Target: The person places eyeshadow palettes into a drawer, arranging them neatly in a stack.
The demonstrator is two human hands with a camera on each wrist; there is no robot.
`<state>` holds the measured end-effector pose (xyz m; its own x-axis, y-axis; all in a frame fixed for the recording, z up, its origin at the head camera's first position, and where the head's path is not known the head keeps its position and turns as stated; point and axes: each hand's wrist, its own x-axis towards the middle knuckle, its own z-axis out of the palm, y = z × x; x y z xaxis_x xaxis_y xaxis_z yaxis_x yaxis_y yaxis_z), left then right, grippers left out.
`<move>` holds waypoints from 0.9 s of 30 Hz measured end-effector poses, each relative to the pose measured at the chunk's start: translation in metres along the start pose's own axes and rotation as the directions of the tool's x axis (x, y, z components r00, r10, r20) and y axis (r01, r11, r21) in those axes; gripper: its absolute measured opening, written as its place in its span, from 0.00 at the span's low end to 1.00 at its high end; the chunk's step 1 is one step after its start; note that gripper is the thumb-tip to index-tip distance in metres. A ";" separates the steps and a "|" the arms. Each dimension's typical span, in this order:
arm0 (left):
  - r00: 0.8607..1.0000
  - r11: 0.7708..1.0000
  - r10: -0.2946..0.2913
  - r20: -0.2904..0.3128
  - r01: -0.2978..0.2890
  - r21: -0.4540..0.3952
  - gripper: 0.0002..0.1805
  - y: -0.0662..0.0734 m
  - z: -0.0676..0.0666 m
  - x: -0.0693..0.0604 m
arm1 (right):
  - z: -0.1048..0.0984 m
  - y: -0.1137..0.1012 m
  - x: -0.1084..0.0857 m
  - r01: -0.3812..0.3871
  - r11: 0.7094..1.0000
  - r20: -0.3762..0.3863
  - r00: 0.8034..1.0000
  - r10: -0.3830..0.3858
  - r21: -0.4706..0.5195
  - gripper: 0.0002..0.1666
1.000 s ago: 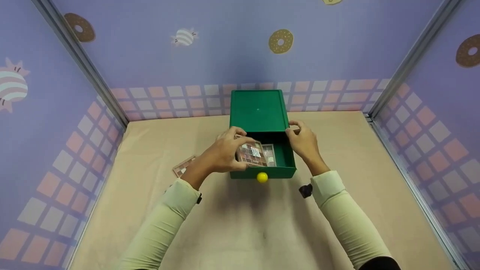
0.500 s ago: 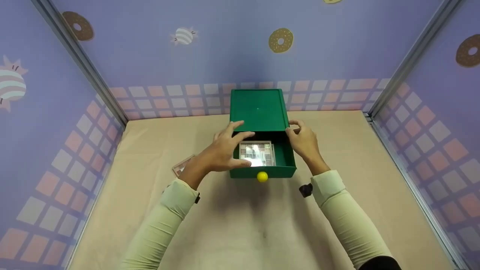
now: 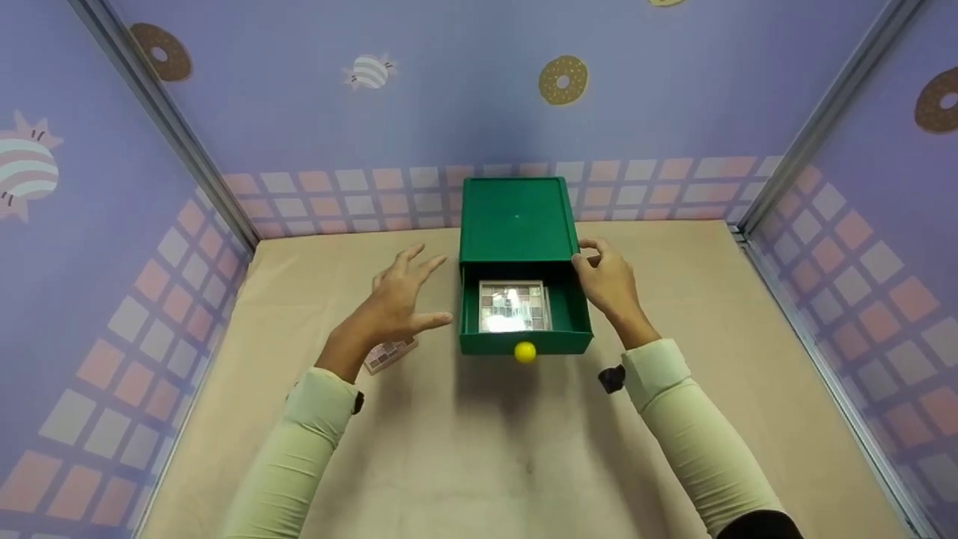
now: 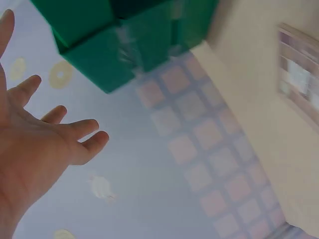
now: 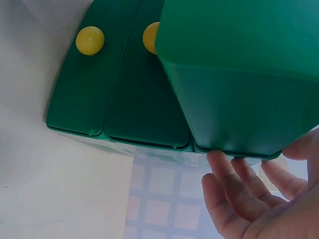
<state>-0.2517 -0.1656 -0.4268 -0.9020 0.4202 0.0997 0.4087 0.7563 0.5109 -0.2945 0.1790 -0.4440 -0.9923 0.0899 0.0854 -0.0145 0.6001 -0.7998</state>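
Observation:
A green drawer cabinet (image 3: 516, 217) stands near the back wall, its top drawer (image 3: 572, 307) pulled out by a yellow knob (image 3: 525, 352)'s side. In the drawer lies a clear-lidded makeup palette (image 3: 512, 305), glare on its lid, over another one whose edge shows at the right. My left hand (image 3: 389, 303) is in the air left of the cabinet, fingers spread and holding nothing. Partly under it, on the table, is another makeup palette (image 3: 391, 355), also seen in the left wrist view. My right hand (image 3: 608, 288) holds the cabinet's right edge, fingertips (image 5: 217, 157) against the rim beside the drawer.
Two shut drawers with yellow knobs (image 5: 90, 41) sit beside the pulled-out one in the right wrist view. Patterned purple walls (image 3: 479, 90) with metal corner posts enclose a table (image 3: 479, 449) covered in beige cloth.
My left hand has let go of the palette, which now lies flat in the drawer. The hand has moved left, away from the cabinet. My right hand has stayed in place.

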 end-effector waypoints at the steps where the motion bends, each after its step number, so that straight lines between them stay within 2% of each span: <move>1: 1.000 1.000 -0.015 0.000 0.015 0.010 0.52 -0.005 0.001 -0.002 | 0.000 0.000 0.000 0.000 1.000 0.001 1.000 0.000 0.000 0.24; 7: 0.995 0.990 -0.103 -0.001 0.102 0.094 0.52 -0.033 0.008 -0.013 | 0.000 0.000 0.001 -0.003 1.000 0.004 1.000 0.003 0.003 0.24; 12: 0.981 0.969 -0.194 0.014 0.189 0.161 0.53 -0.057 0.015 -0.021 | -0.001 0.000 0.000 -0.003 1.000 0.009 1.000 0.003 0.001 0.24; 16: 0.957 0.943 -0.285 0.057 0.270 0.194 0.54 -0.080 0.023 -0.030 | -0.002 0.000 -0.001 0.001 1.000 0.017 1.000 0.000 -0.001 0.25; 20: 0.926 0.925 -0.358 0.115 0.335 0.181 0.53 -0.100 0.034 -0.037 | -0.002 0.000 -0.001 0.004 1.000 0.019 1.000 -0.004 -0.001 0.25; 27: 0.891 0.905 -0.422 0.166 0.405 0.131 0.55 -0.116 0.055 -0.040 | 0.000 0.000 -0.001 0.000 1.000 0.007 1.000 0.000 -0.003 0.25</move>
<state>-0.2556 -0.2429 -0.5372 -0.9532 0.1383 -0.2687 0.0232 0.9200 0.3912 -0.2931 0.1791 -0.4438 -0.9931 0.0845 0.0818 -0.0145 0.6022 -0.7982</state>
